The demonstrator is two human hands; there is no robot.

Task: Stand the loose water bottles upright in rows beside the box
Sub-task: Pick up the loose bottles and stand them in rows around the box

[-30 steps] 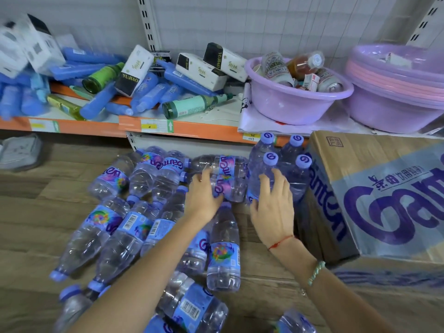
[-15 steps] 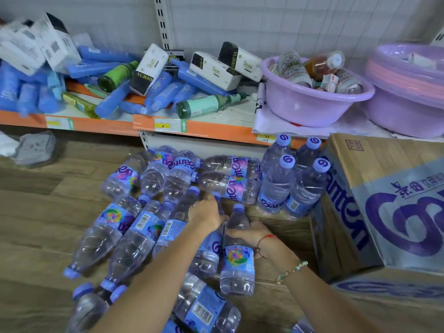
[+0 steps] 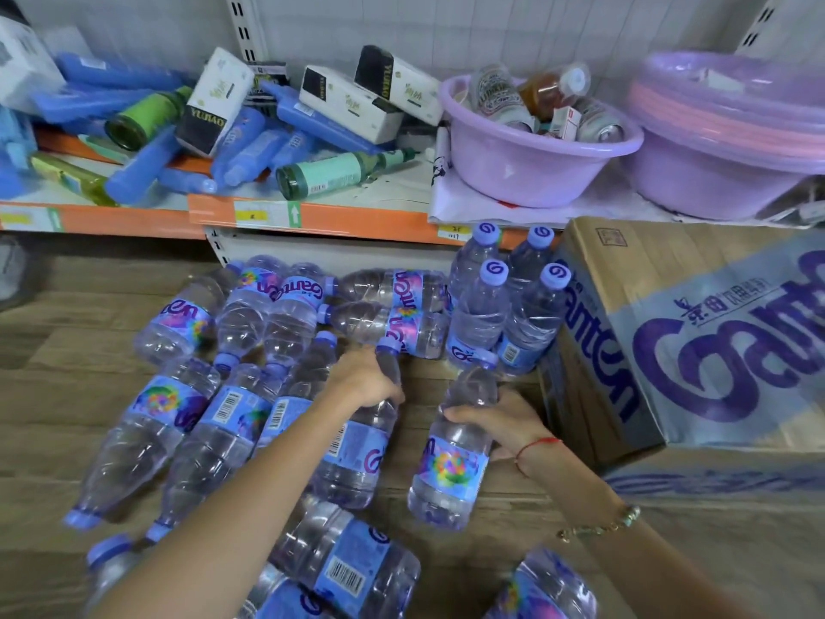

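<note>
Two loose water bottles lie on the wooden floor (image 3: 67, 395), each in a grasp: the left hand (image 3: 366, 382) curls round the neck of one bottle (image 3: 357, 444), the right hand (image 3: 500, 422) round the shoulder of another (image 3: 455, 457). Four upright bottles (image 3: 504, 306) stand touching the box (image 3: 692, 341). Swinging either bottle up carelessly could topple that tight cluster, or set neighbouring loose bottles (image 3: 187, 422) rolling

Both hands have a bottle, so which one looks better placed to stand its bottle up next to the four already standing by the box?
Probably the right hand: its bottle lies just in front of the standing bottles beside the box. The left hand grips a bottle farther away.
</note>
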